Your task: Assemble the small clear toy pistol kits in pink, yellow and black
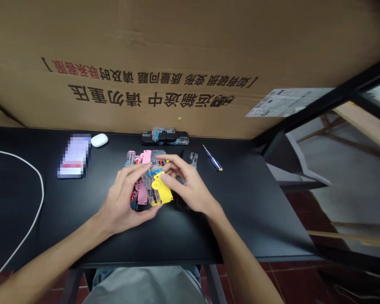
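Note:
A small clear-and-yellow plastic gadget (pixel 164 192) with a round yellow disc and blue inner parts is held above the black table. My left hand (pixel 123 200) grips it, thumb at its lower end and fingers at its upper end. On its right side, the bent fingers and thumb of my right hand (pixel 188 183) pinch its upper part. Beneath and behind the hands lie several similar gadgets, among them a pink one (pixel 142 192) and a dark one (pixel 190 158). My hands partly cover this group.
Behind the group sits a stack of black-and-clear gadgets (pixel 164 137). A blue screwdriver (pixel 213 158) lies to the right. At left are a phone (pixel 74 156), a white earbud case (pixel 99 140) and a white cable (pixel 42 190). Tall cardboard (pixel 158 42) walls the table's back edge.

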`<action>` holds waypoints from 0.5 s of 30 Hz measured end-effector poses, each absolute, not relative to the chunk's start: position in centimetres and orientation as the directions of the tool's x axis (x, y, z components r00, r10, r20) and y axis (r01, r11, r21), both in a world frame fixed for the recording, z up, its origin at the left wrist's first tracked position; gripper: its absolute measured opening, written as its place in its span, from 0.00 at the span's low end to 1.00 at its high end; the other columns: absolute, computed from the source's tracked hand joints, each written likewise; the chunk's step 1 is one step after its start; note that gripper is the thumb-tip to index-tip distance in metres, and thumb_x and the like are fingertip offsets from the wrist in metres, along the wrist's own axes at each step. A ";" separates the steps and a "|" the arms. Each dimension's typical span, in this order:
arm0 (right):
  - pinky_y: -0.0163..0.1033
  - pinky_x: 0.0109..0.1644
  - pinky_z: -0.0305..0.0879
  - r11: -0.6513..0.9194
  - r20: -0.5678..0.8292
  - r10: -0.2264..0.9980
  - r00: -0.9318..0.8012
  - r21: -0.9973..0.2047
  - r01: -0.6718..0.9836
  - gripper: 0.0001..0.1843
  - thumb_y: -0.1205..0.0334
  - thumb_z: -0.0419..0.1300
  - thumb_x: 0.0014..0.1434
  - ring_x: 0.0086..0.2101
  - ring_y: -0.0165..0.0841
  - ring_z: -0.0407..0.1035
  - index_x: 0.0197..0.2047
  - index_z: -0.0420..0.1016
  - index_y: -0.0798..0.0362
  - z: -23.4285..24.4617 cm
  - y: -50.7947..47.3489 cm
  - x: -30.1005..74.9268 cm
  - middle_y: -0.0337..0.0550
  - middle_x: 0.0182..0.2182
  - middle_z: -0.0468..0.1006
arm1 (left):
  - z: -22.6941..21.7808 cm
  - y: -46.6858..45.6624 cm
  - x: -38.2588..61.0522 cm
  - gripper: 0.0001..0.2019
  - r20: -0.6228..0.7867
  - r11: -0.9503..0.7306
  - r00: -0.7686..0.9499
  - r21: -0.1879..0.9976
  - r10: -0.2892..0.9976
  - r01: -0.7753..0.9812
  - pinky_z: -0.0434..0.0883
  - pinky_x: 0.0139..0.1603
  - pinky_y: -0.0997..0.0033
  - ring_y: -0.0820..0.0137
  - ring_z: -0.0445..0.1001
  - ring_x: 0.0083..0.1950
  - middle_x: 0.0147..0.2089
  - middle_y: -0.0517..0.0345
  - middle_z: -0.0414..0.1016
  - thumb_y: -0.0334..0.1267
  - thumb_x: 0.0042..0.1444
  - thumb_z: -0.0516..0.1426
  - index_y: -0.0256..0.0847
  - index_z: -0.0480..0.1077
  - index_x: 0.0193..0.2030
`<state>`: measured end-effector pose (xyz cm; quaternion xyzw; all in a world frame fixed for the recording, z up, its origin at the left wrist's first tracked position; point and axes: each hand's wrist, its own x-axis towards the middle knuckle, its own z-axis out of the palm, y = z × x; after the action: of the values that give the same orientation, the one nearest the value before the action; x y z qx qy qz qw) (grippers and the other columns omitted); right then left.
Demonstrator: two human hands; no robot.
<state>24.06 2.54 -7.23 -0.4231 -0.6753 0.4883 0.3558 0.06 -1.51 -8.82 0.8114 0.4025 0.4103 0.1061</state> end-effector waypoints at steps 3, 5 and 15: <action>0.47 0.42 0.78 0.082 0.003 0.893 -0.449 -0.984 0.158 0.35 0.41 0.73 0.70 0.37 0.39 0.77 0.75 0.73 0.39 -7.6 2.0 23.3 0.39 0.43 0.84 | -8.5 -1.4 0.2 0.45 0.625 -0.630 0.249 0.513 0.740 0.583 0.83 0.70 0.44 0.49 0.80 0.71 0.70 0.43 0.78 0.39 0.64 0.74 0.51 0.61 0.83; 0.47 0.44 0.80 0.025 -0.018 0.884 -0.467 -0.996 0.086 0.38 0.43 0.75 0.69 0.39 0.38 0.79 0.76 0.72 0.38 -8.0 1.8 23.0 0.41 0.47 0.85 | -8.4 -1.2 0.3 0.44 0.640 -0.624 0.215 0.525 0.738 0.579 0.83 0.71 0.44 0.50 0.80 0.72 0.70 0.43 0.78 0.38 0.64 0.74 0.50 0.63 0.82; 0.36 0.31 0.71 0.014 0.027 0.953 -0.301 -0.999 -0.044 0.23 0.47 0.75 0.70 0.28 0.29 0.71 0.62 0.84 0.48 -7.3 2.9 23.9 0.37 0.34 0.82 | -9.5 -0.3 -0.6 0.51 0.617 -0.673 0.272 0.653 0.738 0.347 0.80 0.74 0.37 0.41 0.74 0.79 0.77 0.35 0.73 0.26 0.52 0.73 0.45 0.63 0.82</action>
<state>23.86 2.89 -7.30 -0.4021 -0.5653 0.5754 0.4331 -0.56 -0.25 -9.45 0.7721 0.3515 0.4905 0.1993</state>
